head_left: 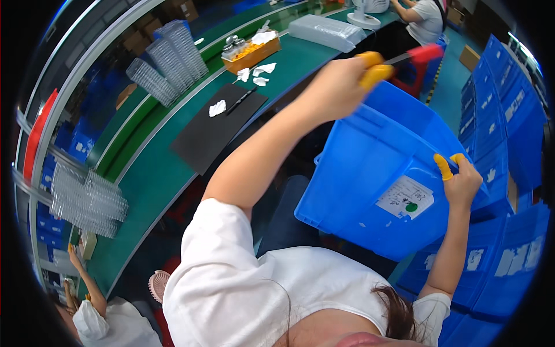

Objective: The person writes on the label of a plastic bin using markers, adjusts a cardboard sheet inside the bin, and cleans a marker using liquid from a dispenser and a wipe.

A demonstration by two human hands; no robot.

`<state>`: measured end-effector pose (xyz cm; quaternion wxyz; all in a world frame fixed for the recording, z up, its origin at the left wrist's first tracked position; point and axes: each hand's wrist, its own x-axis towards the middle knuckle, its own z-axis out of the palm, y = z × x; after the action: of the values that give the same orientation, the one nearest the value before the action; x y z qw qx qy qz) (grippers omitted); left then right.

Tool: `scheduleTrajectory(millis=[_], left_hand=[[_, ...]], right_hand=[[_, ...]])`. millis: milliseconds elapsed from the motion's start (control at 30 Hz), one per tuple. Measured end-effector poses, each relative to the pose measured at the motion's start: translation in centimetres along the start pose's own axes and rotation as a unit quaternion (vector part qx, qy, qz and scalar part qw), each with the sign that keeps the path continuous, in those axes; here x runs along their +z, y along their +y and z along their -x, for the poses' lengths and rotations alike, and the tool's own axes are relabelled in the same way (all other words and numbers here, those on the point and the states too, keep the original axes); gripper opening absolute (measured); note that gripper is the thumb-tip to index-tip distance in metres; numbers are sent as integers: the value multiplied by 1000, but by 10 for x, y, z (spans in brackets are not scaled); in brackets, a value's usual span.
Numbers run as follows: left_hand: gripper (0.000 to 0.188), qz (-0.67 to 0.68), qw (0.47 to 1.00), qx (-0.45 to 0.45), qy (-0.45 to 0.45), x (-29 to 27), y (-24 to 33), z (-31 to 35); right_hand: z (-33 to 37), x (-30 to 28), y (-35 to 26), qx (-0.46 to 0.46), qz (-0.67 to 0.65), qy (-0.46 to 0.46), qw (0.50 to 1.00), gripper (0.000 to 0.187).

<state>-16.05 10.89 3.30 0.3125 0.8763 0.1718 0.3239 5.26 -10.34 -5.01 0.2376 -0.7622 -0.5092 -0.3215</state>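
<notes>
My left hand [347, 81] reaches across at the upper middle, yellow finger cots on its fingertips. Its fingers are closed, somewhat blurred, on a tool with a red end [425, 53] and a thin grey metal part; the exact kind is unclear. Just below that hand is a large blue plastic bin [352, 168], tilted, its open top facing away from me. My right hand [463, 180], also in yellow finger cots, grips the bin's right rim. A white paper label [404, 198] with handwriting and a green dot sits on the bin's near side.
Stacked blue bins [497, 110] line the right side. Along the green bench [144, 185] lie a black mat [202, 139], an orange parts box [251, 56], clear plastic trays [167, 63] and a wrapped bundle [326, 32]. Co-workers sit at upper right and lower left.
</notes>
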Motion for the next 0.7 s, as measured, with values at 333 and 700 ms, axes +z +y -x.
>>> scheduleTrajectory(millis=[333,700], left_hand=[[32,-470,774,-400,144,-122,-241,187],[26,-658,735,-150,64,-90,-261,132]], right_hand=[[4,9,16,-14,-37,59,998,43],[0,0,7,-72,-60,73,993,29]])
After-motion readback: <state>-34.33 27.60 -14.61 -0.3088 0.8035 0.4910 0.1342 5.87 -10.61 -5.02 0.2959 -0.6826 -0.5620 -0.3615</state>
